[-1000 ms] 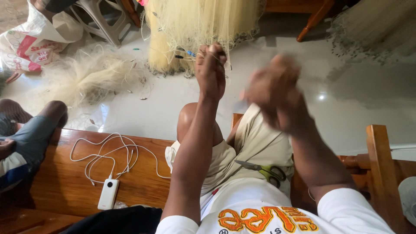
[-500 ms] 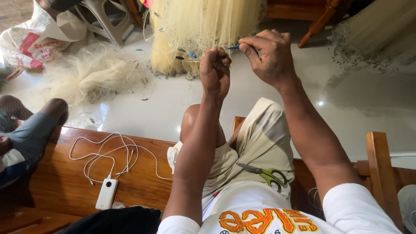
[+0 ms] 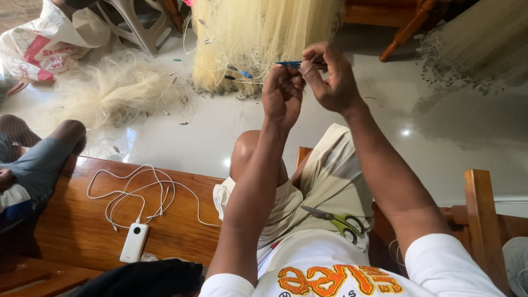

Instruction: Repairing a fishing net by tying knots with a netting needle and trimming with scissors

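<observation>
My left hand is raised in front of me, fingers closed on thin strands of the pale yellow fishing net that hangs ahead. My right hand sits right beside it, pinching a slim blue netting needle that points left over my left hand. Both hands touch at the fingertips. Green-handled scissors lie on my lap, on my beige shorts.
A wooden bench at left carries a white power bank with a coiled white cable. Another person's legs rest at far left. A loose net pile and a plastic bag lie on the glossy floor.
My right hand has moved left and up from a blurred spot apart from the left hand, and now meets it with the blue needle. The left hand has stayed nearly still.
</observation>
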